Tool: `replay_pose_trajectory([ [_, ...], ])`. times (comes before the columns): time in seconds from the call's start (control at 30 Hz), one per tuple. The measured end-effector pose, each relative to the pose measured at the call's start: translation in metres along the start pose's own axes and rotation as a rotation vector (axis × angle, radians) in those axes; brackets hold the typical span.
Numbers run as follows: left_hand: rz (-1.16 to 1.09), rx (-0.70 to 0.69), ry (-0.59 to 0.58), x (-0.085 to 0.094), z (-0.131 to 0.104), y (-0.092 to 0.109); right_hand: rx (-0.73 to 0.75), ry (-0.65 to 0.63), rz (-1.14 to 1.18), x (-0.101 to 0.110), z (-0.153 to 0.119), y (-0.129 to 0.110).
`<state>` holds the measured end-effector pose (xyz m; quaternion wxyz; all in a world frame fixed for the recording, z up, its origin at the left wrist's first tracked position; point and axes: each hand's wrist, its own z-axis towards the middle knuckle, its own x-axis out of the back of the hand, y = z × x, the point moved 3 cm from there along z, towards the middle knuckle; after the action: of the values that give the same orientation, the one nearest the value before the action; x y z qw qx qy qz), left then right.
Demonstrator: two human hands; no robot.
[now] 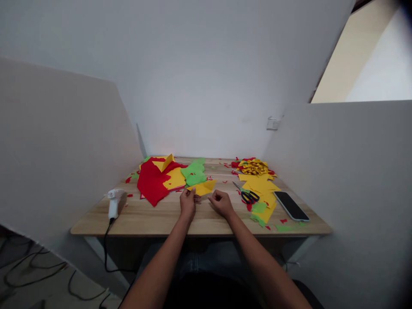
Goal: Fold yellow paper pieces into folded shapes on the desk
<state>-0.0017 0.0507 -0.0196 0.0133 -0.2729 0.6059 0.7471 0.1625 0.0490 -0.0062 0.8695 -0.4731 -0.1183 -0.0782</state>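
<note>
My left hand (188, 202) is closed on the left end of a folded piece of yellow paper (206, 187), held just above the table. My right hand (221, 203) sits a little to the right of it, fingers curled in, and what is between them, if anything, is hidden. Behind the yellow piece lie green paper pieces (194, 172). Red paper (152, 182) and yellow sheets (176, 178) are piled on the left. Scissors (249, 196) with dark handles rest on the right, blades toward the back.
A white glue gun (113, 206) with a black cord stands at the table's left. On the right are yellow paper strips (260, 184), a heap of folded yellow pieces (253, 166), and a phone (291, 206). Partitions (363, 171) flank the wooden table (209, 225).
</note>
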Motion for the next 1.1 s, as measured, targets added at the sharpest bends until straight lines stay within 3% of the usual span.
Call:
replay_pose_trajectory([
  [0.13, 0.027, -0.002, -0.037, -0.003, -0.004, 0.002, 0.196, 0.083, -0.275, 0.004, -0.006, -0.016],
  [0.3, 0.143, -0.023, -0.146, -0.008, -0.01, 0.006, 0.454, 0.033, -0.538, -0.007, -0.01, -0.036],
  [0.5, 0.236, -0.092, -0.191, -0.008, -0.011, 0.006, 0.422, -0.09, -0.66, -0.015, -0.009, -0.032],
  [1.1, 0.065, 0.014, -0.317, -0.011, -0.004, -0.008, 0.358, -0.134, -0.542, -0.012, -0.007, -0.024],
])
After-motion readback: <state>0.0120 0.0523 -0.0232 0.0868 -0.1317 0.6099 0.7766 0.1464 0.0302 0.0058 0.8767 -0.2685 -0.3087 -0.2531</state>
